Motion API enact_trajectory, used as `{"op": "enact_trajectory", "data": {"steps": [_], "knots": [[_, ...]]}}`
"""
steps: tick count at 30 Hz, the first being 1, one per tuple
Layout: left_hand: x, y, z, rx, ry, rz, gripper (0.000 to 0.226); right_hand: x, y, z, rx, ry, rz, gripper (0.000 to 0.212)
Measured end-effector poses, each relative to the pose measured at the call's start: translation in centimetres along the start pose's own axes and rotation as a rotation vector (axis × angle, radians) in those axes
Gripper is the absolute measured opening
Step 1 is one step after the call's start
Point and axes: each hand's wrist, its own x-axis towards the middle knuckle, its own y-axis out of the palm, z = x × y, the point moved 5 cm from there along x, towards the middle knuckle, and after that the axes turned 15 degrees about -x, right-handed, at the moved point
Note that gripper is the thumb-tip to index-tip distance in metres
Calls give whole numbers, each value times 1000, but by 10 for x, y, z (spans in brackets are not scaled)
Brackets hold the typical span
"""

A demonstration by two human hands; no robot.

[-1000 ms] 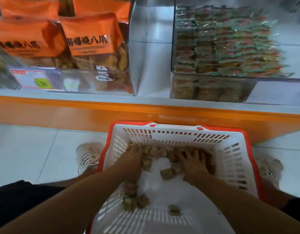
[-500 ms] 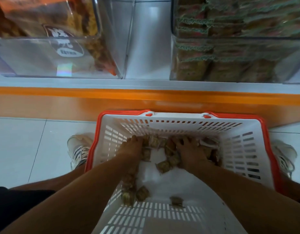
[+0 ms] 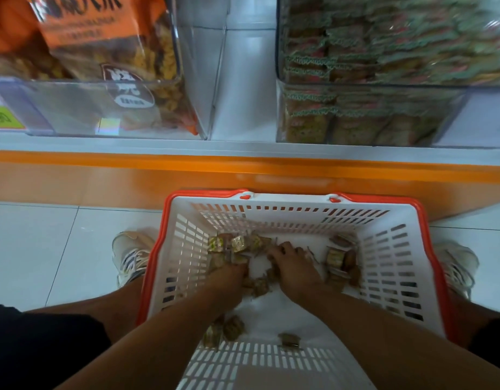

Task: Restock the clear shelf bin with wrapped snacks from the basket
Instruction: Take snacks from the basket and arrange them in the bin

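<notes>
Head view: both hands, left hand (image 3: 229, 277) and right hand (image 3: 295, 270), curled down into the basket (image 3: 389, 249) raking wrapped snacks (image 3: 237, 244), grip unclear, clear shelf bin (image 3: 383, 114) above them partly stocked, more left to load.

Baskets: one, white with an orange rim (image 3: 428, 249)
Hands in the basket: two, left hand (image 3: 229, 280) and right hand (image 3: 295, 270)
Clear shelf bins: two, left bin (image 3: 108, 108) and right bin (image 3: 383, 114)
Shoes: two, left shoe (image 3: 132, 257) and right shoe (image 3: 457, 266)
Loose wrapped snacks (image 3: 237, 244): too many, partly hidden, for an exact count

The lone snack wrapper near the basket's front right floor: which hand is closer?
Neither clearly. The lone wrapper lies apart, nearer the camera than both; left hand and right hand both work the far pile.
</notes>
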Motion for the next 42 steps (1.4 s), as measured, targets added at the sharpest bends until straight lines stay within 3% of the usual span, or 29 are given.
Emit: {"op": "enact_trajectory", "data": {"steps": [4, 9, 11, 14, 18, 22, 25, 30, 32, 36, 42], "knots": [[-11, -14, -13, -120, -27, -19, 34, -10, -18, -9, 77, -70, 44, 16], [-37, -42, -28, -502, -89, 9, 27, -39, -68, -12, 207, -113, 46, 20], [-55, -65, -39, -775, -77, 86, 18, -57, -113, -3, 227, -175, 6, 22], [-91, -111, -71, -1056, -2, 239, 30, -101, -188, 11, 273, -260, -93, 30], [-151, -179, -119, -1076, 192, 337, 38, -167, -272, 15, 410, -282, -144, 48], [-206, -226, -158, -1198, 352, 340, 29, -212, -333, 16, 635, -380, -251, 47], [-231, -239, -178, -1292, 408, 278, 19, -225, -357, 16, 772, -398, -417, 42], [-240, -244, -199, -1437, 418, 17, 21, -228, -379, 5, 964, -359, -736, 41], [-239, -236, -208, -1539, 391, 54, 15, -229, -381, 3, 1029, -352, -802, 41], [-239, -224, -223, -1683, 364, 227, 41, -222, -381, 2, 1022, -309, -889, 43], [-238, -228, -238, -1724, 499, 277, 39, -213, -378, 13, 1054, -384, -836, 43]]}}
